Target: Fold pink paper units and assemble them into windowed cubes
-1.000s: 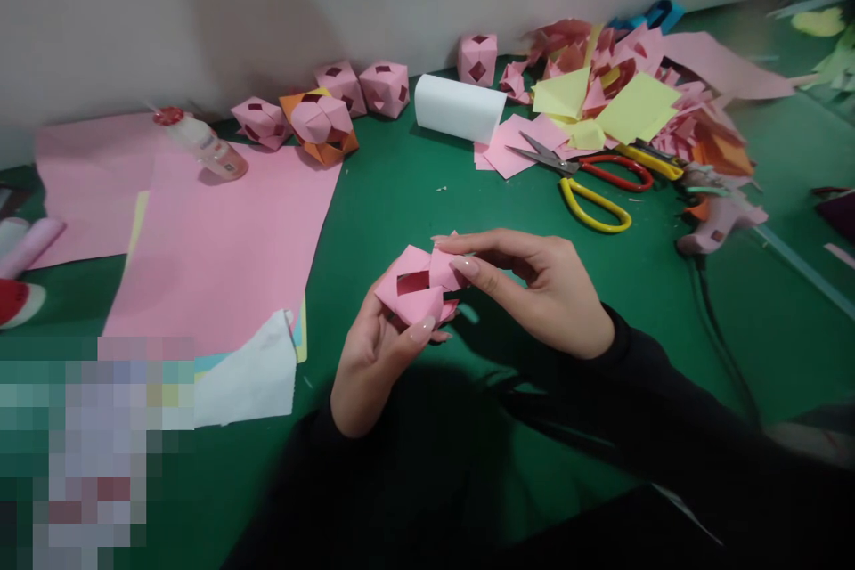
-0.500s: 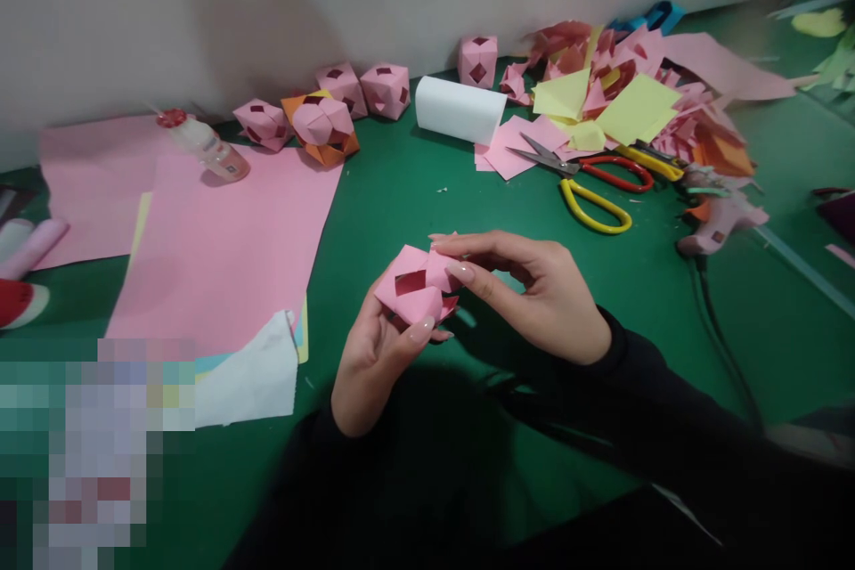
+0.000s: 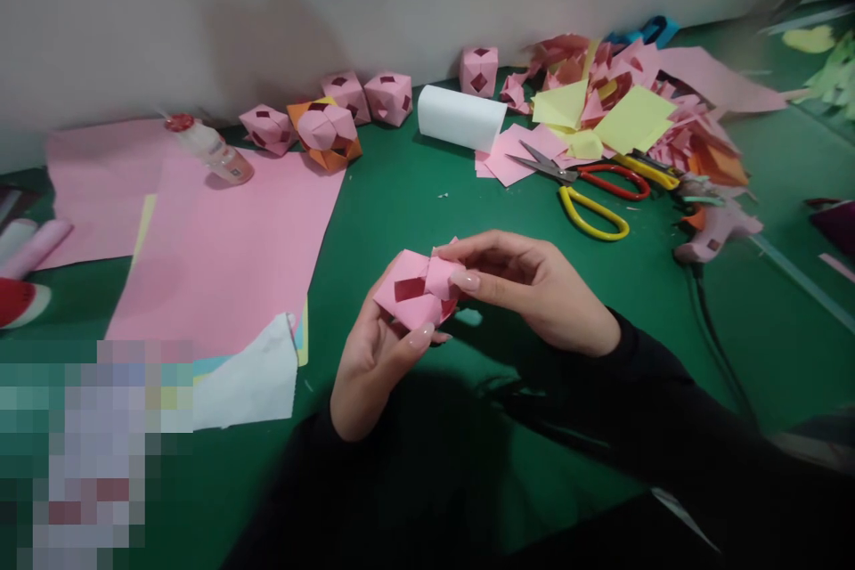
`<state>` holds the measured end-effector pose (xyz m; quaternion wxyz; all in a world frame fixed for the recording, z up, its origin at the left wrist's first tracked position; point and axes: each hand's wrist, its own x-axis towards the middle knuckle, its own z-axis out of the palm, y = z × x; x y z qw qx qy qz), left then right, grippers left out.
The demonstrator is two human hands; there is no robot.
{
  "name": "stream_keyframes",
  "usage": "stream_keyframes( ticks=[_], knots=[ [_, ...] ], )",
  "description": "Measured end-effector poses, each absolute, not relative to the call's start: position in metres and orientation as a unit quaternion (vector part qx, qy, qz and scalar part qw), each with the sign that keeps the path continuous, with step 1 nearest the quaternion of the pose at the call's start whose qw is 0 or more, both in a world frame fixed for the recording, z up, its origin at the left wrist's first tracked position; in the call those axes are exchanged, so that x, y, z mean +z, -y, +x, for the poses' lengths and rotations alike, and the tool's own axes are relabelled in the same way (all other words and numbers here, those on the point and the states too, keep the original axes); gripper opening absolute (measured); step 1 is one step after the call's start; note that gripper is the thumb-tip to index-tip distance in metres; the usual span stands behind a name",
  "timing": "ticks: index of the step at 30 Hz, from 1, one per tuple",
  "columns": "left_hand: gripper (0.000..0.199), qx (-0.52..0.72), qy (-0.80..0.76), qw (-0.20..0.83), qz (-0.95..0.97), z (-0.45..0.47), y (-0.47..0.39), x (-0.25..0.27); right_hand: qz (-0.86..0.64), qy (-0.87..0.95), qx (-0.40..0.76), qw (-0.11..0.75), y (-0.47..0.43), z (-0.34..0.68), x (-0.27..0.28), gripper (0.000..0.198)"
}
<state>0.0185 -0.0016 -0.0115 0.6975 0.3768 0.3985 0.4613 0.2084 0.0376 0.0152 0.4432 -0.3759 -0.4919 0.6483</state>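
Between my two hands is a pink folded-paper ball (image 3: 409, 289) with square openings in its sides, held above the green table (image 3: 394, 196). My left hand (image 3: 374, 356) cups it from the left and below, thumb against its near face. From the right, my right hand (image 3: 534, 289) pinches a pink flap at the ball's right side between thumb and fingers. The fingertips behind the ball are partly hidden. Scissors (image 3: 561, 174) with one red and one yellow handle lie with blades spread beyond my right hand.
Several finished paper balls (image 3: 388, 98) line the wall, near a white paper roll (image 3: 460, 118). Pink sheets (image 3: 233, 240) and a small bottle (image 3: 217, 156) lie left. Paper scraps (image 3: 628, 107) pile up at back right, beside a pink glue gun (image 3: 714, 232) with a cord.
My right thumb and fingers have shifted slightly on the flap, which now lies closer against the ball. My left hand keeps its hold. The whole view has moved a little.
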Motion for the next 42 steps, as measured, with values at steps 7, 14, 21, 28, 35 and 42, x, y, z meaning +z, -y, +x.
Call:
stream_keyframes(
  ticks=[7, 14, 21, 28, 35, 42],
  knots=[
    [0.065, 0.443, -0.408, 0.696, 0.392, 0.018, 0.002, -0.008, -0.37, 0.434, 0.702, 0.425, -0.039, 0.207, 0.014, 0.033],
    [0.052, 0.448, -0.39, 0.695, 0.406, 0.017, 0.002, -0.009, -0.347, 0.374, 0.766, 0.392, -0.039, 0.209, 0.019, 0.039],
    [0.054, 0.445, -0.382, 0.696, 0.414, 0.017, 0.004, -0.008, -0.35, 0.371, 0.781, 0.362, -0.04, 0.215, 0.023, 0.051],
    [0.052, 0.433, -0.376, 0.711, 0.407, 0.012, 0.002, -0.01, -0.341, 0.413, 0.773, 0.341, -0.041, 0.22, 0.024, 0.052],
    [0.048, 0.414, -0.344, 0.727, 0.426, 0.013, 0.001, -0.003, -0.317, 0.381, 0.816, 0.298, -0.044, 0.224, 0.022, 0.05],
    [0.046, 0.417, -0.333, 0.734, 0.42, 0.013, 0.001, -0.006, -0.334, 0.348, 0.816, 0.32, -0.044, 0.222, 0.022, 0.05]
  ],
)
